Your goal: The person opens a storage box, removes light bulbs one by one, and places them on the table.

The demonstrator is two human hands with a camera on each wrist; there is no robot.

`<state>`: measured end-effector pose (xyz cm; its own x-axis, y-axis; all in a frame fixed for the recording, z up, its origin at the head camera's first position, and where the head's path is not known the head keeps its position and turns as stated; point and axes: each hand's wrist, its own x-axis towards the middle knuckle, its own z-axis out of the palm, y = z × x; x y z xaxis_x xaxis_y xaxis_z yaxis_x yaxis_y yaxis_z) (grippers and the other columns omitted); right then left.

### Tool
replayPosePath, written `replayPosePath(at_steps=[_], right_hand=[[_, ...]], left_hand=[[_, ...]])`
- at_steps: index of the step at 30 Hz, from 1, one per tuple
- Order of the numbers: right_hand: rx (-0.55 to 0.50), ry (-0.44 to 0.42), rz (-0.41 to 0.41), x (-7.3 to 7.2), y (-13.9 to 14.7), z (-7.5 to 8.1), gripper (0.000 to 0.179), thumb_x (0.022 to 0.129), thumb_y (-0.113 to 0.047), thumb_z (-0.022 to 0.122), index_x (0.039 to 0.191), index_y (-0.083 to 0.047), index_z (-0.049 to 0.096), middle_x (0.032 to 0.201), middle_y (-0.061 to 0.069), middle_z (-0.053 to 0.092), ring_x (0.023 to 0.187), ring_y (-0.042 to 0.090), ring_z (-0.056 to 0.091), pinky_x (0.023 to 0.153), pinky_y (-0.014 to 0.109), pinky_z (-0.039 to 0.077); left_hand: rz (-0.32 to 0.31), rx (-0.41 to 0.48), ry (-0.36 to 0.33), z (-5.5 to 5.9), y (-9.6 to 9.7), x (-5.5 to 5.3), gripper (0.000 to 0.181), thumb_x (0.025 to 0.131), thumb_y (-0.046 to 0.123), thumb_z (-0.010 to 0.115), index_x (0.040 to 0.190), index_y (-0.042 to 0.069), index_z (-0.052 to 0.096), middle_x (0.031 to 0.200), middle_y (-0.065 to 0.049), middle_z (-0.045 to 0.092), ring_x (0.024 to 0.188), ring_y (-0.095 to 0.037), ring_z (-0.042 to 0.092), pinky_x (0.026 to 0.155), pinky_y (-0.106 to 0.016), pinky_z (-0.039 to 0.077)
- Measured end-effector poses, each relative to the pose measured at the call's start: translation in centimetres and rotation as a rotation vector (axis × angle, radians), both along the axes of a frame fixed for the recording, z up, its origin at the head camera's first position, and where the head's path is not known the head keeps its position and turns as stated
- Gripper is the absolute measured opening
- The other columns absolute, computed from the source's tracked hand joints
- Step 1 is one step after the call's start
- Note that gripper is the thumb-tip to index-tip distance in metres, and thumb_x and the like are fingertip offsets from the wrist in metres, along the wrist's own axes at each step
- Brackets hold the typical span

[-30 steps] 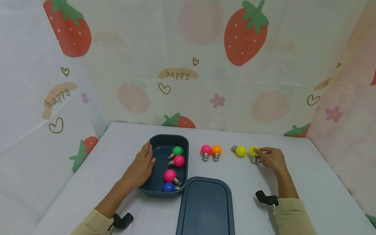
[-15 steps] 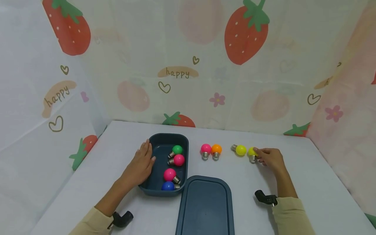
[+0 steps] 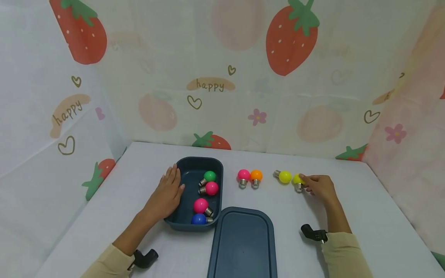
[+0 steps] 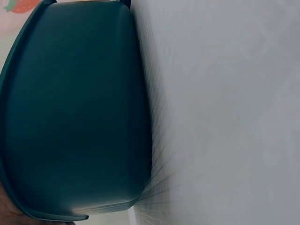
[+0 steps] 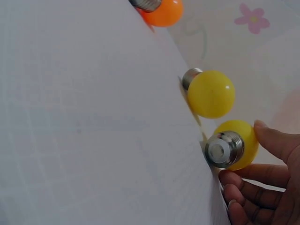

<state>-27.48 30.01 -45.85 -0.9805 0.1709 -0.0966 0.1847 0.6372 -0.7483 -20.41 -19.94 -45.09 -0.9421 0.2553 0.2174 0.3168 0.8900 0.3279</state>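
My left hand rests with straight fingers along the left rim of a dark blue rectangular container. From the left wrist camera the outer wall of the container fills much of the view, and only a bit of the hand shows. At the right, my right hand pinches a yellow light bulb between thumb and fingers, low at the table. The right wrist view shows the metal base of this yellow bulb facing the camera. Just left of it lies another yellow bulb, on its side.
Inside the container lie a green bulb, two pink bulbs and a blue bulb. A pink bulb and an orange bulb lie side by side on the white table. A dark blue lid lies in front.
The right hand and its yellow bulb have shifted slightly left, towards the other yellow bulb. The left hand has stayed on the container's rim. The head view has tilted slightly.
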Motion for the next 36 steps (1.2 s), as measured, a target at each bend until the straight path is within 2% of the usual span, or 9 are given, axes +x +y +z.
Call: replayPosePath(at_steps=[16, 22, 29, 36], right_hand=[[0.006, -0.031, -0.022, 0.0, -0.24, 0.07, 0.069, 0.099, -0.053, 0.06, 0.132, 0.008, 0.062, 0.098, 0.012, 0.071, 0.081, 0.019, 0.06, 0.068, 0.026, 0.049], [0.003, -0.026, -0.023, 0.01, -0.17, 0.07, 0.069, 0.099, -0.054, 0.059, 0.133, 0.006, 0.062, 0.105, 0.014, 0.069, 0.082, 0.018, 0.061, 0.068, 0.025, 0.049], [-0.033, -0.005, -0.015, 0.05, 0.1, 0.14, 0.073, 0.099, -0.058, 0.055, 0.135, 0.006, 0.06, 0.118, 0.022, 0.067, 0.081, 0.018, 0.063, 0.067, 0.024, 0.053], [-0.027, 0.057, -0.046, 0.1, 0.52, 0.66, 0.073, 0.1, -0.06, 0.052, 0.131, 0.006, 0.063, 0.116, 0.023, 0.068, 0.077, 0.017, 0.065, 0.063, 0.024, 0.055]], left_hand=[[0.005, -0.057, 0.04, -0.41, 0.13, -0.15, 0.064, 0.108, 0.026, 0.046, 0.155, -0.011, 0.023, 0.166, -0.025, 0.011, 0.153, -0.043, 0.01, 0.121, -0.058, 0.016], [0.002, -0.065, 0.046, -0.41, 0.17, -0.09, 0.064, 0.108, 0.025, 0.046, 0.155, -0.012, 0.023, 0.166, -0.025, 0.012, 0.154, -0.043, 0.01, 0.121, -0.058, 0.016], [-0.001, -0.082, 0.059, -0.39, 0.26, 0.03, 0.064, 0.108, 0.025, 0.048, 0.154, -0.013, 0.024, 0.165, -0.027, 0.014, 0.153, -0.043, 0.011, 0.121, -0.057, 0.017], [0.002, -0.082, 0.061, -0.55, 0.31, 0.03, 0.064, 0.108, 0.025, 0.049, 0.153, -0.014, 0.026, 0.165, -0.027, 0.015, 0.153, -0.044, 0.013, 0.12, -0.058, 0.019]])
